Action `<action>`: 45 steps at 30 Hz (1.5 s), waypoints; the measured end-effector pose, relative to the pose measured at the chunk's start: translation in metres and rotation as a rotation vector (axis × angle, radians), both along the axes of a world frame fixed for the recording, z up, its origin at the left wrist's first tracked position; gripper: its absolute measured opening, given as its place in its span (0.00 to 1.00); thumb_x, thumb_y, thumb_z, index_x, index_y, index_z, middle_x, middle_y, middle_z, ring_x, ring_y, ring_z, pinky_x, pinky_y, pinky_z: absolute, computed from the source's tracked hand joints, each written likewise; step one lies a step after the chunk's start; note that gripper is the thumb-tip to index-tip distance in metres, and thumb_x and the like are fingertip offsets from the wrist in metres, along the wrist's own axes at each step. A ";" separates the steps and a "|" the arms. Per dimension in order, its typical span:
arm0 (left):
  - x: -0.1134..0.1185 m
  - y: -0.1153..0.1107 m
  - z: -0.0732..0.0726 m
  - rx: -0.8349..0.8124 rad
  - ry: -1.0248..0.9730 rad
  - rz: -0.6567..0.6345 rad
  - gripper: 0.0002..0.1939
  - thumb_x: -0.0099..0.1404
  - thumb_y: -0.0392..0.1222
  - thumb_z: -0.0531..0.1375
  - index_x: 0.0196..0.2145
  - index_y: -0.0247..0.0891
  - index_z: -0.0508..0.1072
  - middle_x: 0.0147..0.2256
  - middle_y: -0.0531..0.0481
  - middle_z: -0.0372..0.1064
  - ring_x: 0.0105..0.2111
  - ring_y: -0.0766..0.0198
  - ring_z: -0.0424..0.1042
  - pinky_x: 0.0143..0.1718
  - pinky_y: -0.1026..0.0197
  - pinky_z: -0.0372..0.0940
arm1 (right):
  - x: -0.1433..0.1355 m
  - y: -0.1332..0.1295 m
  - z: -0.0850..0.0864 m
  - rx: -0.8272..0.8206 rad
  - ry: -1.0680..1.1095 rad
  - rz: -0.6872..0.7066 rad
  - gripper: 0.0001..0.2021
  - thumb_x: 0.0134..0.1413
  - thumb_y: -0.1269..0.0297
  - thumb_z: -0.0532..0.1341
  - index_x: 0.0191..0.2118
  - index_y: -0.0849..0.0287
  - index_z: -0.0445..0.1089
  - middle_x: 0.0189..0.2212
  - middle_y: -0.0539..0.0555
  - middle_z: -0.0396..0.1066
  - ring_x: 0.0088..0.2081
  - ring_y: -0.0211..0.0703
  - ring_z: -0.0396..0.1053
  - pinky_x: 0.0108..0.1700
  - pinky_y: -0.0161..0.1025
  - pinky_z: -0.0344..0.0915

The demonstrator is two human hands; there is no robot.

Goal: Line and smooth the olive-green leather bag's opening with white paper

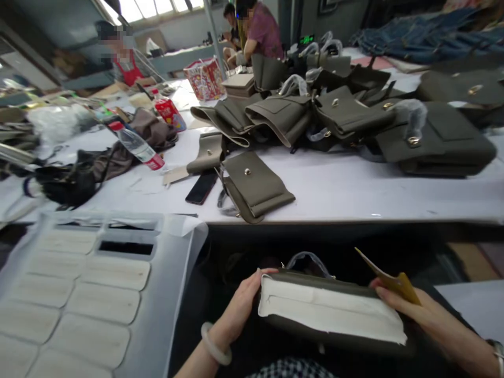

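An olive-green handbag [374, 287] lies tilted across my lap, its long white bottom face [331, 312] turned up toward me. Around the left end of the bag my left hand [242, 302] is closed, thumb near the white corner. At the other end, my right hand [409, 310] pinches a thin yellow flat piece [399, 286] that looks like a scraper. That hand's lower fingers are hidden behind the bag. A plastic-wrapped handle [309, 257] shows beyond the bag's far edge.
To the left, a pale sheet [165, 273] carries rows of off-white rounded panels [104, 302]. On the white table [346, 194] are a green bag piece [255, 181], a phone [202, 188], a bottle [136, 146] and many green bags [279, 113]. Several people sit farther back.
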State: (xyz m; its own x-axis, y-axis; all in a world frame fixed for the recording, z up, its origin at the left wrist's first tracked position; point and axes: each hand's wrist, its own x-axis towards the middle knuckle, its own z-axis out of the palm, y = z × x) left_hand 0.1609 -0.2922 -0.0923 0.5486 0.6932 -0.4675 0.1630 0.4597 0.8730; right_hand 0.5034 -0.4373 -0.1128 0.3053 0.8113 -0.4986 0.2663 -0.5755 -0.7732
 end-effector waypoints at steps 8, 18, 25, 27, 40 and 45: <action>-0.005 -0.016 -0.014 -0.015 -0.191 0.116 0.22 0.73 0.53 0.50 0.54 0.40 0.73 0.55 0.48 0.70 0.57 0.52 0.65 0.61 0.50 0.54 | 0.023 -0.003 -0.005 -0.036 -0.224 0.040 0.35 0.35 0.30 0.62 0.43 0.53 0.75 0.44 0.58 0.77 0.49 0.67 0.72 0.50 0.52 0.71; -0.002 -0.027 -0.019 -0.042 -0.271 0.237 0.20 0.70 0.50 0.54 0.55 0.40 0.70 0.53 0.47 0.71 0.53 0.53 0.68 0.54 0.54 0.60 | -0.080 0.115 0.048 0.328 -0.822 0.756 0.28 0.66 0.40 0.43 0.26 0.53 0.66 0.23 0.54 0.70 0.27 0.49 0.66 0.32 0.45 0.56; 0.003 -0.036 -0.027 -0.050 -0.313 0.415 0.26 0.69 0.48 0.58 0.62 0.41 0.59 0.57 0.44 0.68 0.56 0.54 0.67 0.57 0.53 0.60 | -0.143 0.188 0.042 0.728 -0.868 1.217 0.25 0.70 0.47 0.47 0.26 0.57 0.64 0.24 0.52 0.69 0.29 0.43 0.63 0.35 0.44 0.47; 0.004 -0.038 -0.028 -0.041 -0.283 0.456 0.32 0.69 0.49 0.59 0.66 0.43 0.52 0.58 0.43 0.67 0.57 0.53 0.67 0.57 0.52 0.61 | -0.146 0.199 0.044 0.774 -0.838 1.290 0.25 0.69 0.47 0.48 0.25 0.57 0.64 0.23 0.51 0.68 0.28 0.43 0.62 0.35 0.43 0.47; 0.012 -0.045 -0.019 -0.015 -0.278 0.649 0.30 0.66 0.47 0.63 0.62 0.42 0.60 0.44 0.46 0.76 0.42 0.60 0.74 0.43 0.62 0.66 | -0.164 0.236 0.048 0.987 -0.754 1.572 0.27 0.69 0.46 0.46 0.26 0.58 0.65 0.22 0.53 0.68 0.26 0.41 0.61 0.34 0.44 0.45; 0.011 -0.045 -0.019 0.058 -0.186 0.658 0.20 0.65 0.47 0.64 0.53 0.39 0.70 0.37 0.50 0.76 0.41 0.60 0.73 0.41 0.64 0.66 | -0.165 0.235 0.048 1.005 -0.746 1.595 0.26 0.69 0.47 0.46 0.26 0.58 0.65 0.22 0.53 0.68 0.26 0.42 0.61 0.34 0.44 0.45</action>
